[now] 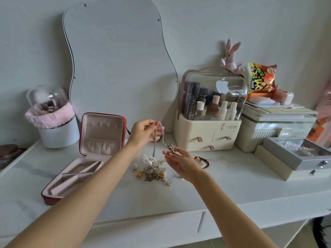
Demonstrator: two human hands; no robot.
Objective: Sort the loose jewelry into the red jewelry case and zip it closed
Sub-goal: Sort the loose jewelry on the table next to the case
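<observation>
The red jewelry case (53,197) lies open on the white table, its pink lid (102,133) standing upright. My left hand (141,131) pinches a silver chain necklace (162,133) and holds it up above the table. My right hand (180,160), palm up, pinches the necklace's pendant (171,149) at the chain's lower end. Below both hands sits a pile of loose jewelry (152,171) with pearls, gold beads and small metal pieces. A red-brown bead bracelet (203,161) lies to the right of my right hand.
A wavy mirror (116,59) leans on the wall. A brush holder (53,120) stands at back left. A cosmetics organiser (207,122), a ribbed storage box (272,129) and a grey jewelry box (293,156) crowd the right side. The table's front edge (161,217) runs below my arms.
</observation>
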